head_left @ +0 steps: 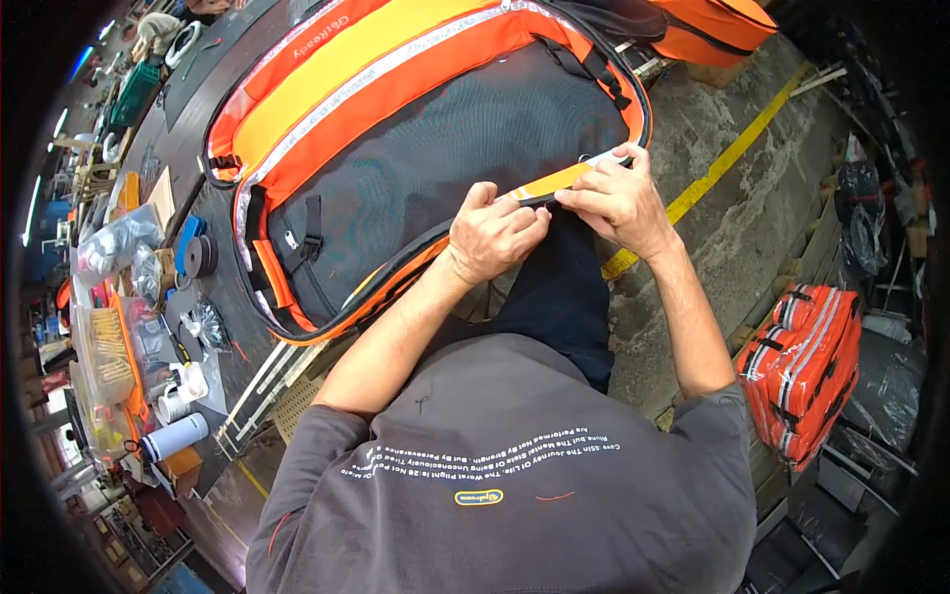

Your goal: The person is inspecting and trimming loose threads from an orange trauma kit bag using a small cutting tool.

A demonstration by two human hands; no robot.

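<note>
A large orange, yellow and black fabric bag [445, 139] lies on a dark table, its black mesh panel facing up. Reflective bands run along its far side. Both hands are at its near edge, toward the right end. My left hand [498, 233] has its fingers curled and pinched on the bag's edge. A short way to the right, my right hand [621, 198] pinches the same edge between thumb and fingers. Between the hands shows a yellow strip [554, 184] with dark trim beneath it. Whatever lies inside the fingertips is hidden.
Another orange bag [714, 35] sits beyond the far right corner. Black round spools [201, 255], white cups [175, 400] and clear plastic boxes [104, 361] crowd the left. A red bag in clear plastic [800, 374] stands at right. A yellow line [727, 158] crosses the floor.
</note>
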